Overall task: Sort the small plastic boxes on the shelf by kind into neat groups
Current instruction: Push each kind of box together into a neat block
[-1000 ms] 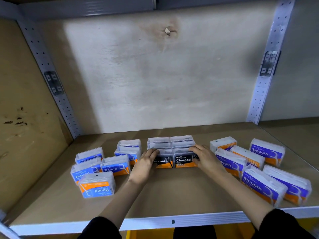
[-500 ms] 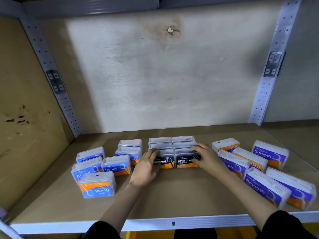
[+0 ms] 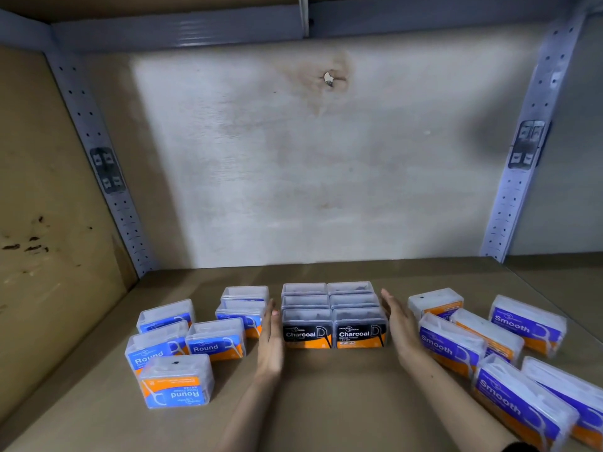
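Several black-labelled Charcoal boxes [image 3: 334,324] stand in a tight two-wide block at the shelf's middle. My left hand [image 3: 270,340] is flat and upright just left of the block, fingers straight. On the block's right side my right hand [image 3: 400,331] is likewise flat, a small gap from the boxes. Blue Round boxes [image 3: 213,339] sit loosely grouped to the left, one [image 3: 177,381] turned upside down at the front. Purple Smooth boxes [image 3: 452,344] lie slanted at the right.
The brown shelf board [image 3: 326,402] has bare room in front of the block and behind it up to the pale back panel [image 3: 310,174]. Perforated metal uprights [image 3: 107,177] stand at both back corners. A side wall closes the left.
Both hands have let go of the front Charcoal boxes and drawn apart to either side of the block, fingers now straightened. The block itself has stayed in place.
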Demonstrator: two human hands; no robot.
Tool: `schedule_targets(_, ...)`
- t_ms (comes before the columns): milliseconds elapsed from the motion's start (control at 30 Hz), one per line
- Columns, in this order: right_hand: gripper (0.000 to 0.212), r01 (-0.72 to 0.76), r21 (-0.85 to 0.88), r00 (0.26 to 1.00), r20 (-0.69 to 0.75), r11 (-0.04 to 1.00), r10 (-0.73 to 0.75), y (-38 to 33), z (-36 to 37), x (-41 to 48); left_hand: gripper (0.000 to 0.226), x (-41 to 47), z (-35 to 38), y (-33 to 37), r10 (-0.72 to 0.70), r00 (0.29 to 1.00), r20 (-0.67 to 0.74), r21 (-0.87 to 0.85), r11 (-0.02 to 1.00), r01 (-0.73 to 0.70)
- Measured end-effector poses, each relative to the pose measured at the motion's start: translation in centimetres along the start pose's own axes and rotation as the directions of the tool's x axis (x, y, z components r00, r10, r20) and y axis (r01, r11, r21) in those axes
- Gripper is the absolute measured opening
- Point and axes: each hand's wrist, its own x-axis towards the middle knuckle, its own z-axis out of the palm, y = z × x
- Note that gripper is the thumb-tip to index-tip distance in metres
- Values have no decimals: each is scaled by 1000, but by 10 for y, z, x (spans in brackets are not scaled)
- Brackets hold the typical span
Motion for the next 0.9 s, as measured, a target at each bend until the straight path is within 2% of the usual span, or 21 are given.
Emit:
schedule_targets(100,43,-65,104,998,26,993,62,3,1,3,99,18,0,-13,-118,993,12,-160,980,119)
schedule_targets(133,42,-70,139,997,40,988,65,3,1,3,102,27,-1,-24,-151,988,33,-207,966,155)
schedule_targets(300,42,-89,194,991,117,977,67,5,2,8,57,32,2,-7,-123,984,127,-334,929,159)
schedule_targets(400,42,-98,194,987,141,976,71,4,4,11,43,34,6,-5,-100,979,179,-331,931,155)
schedule_targets(533,40,-91,175,983,173,980,61,4,7,12,36,32,8,-1,-83,973,215,-313,938,149)
schedule_targets(600,43,-90,171,982,181,981,59,5,7,14,31,32,9,0,-72,980,184,-299,946,126)
schedule_targets(900,43,-72,147,978,203,986,41,8,10,14,37,27,7,-2,-36,990,136,-245,967,69)
